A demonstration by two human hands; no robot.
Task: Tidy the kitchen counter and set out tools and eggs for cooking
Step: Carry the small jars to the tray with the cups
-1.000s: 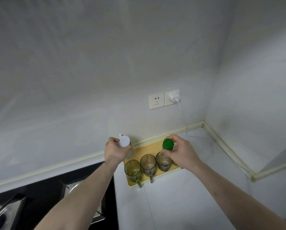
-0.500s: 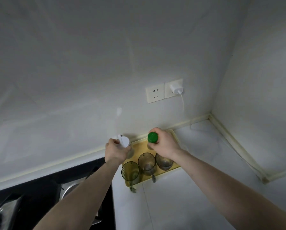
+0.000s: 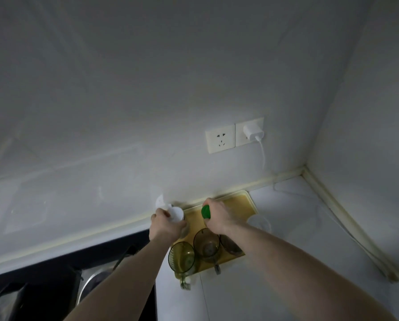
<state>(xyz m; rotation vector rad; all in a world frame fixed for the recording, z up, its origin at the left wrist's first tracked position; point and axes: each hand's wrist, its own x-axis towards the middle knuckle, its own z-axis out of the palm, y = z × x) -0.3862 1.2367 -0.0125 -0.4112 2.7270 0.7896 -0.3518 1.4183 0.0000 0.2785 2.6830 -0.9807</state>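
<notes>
A yellow tray point(image 3: 242, 203) lies on the white counter against the back wall. My left hand point(image 3: 165, 224) grips a bottle with a white cap point(image 3: 176, 213) at the tray's left end. My right hand point(image 3: 219, 216) is curled round a bottle with a green cap point(image 3: 205, 211) over the tray's middle; the bottle's body is hidden by my fingers. Three glass mugs point(image 3: 205, 245) stand in a row along the tray's front edge, the left one tinted green point(image 3: 182, 257).
A black hob and a metal pot point(image 3: 94, 283) sit at the lower left. A double wall socket point(image 3: 234, 135) holds a white charger whose cable point(image 3: 286, 188) runs down onto the counter. A clear lid point(image 3: 259, 223) lies right of the tray. The walls' corner is at right.
My right hand has carried the green-capped bottle leftward across the tray, from its right end toward the white-capped bottle. My left hand has stayed on the white-capped bottle.
</notes>
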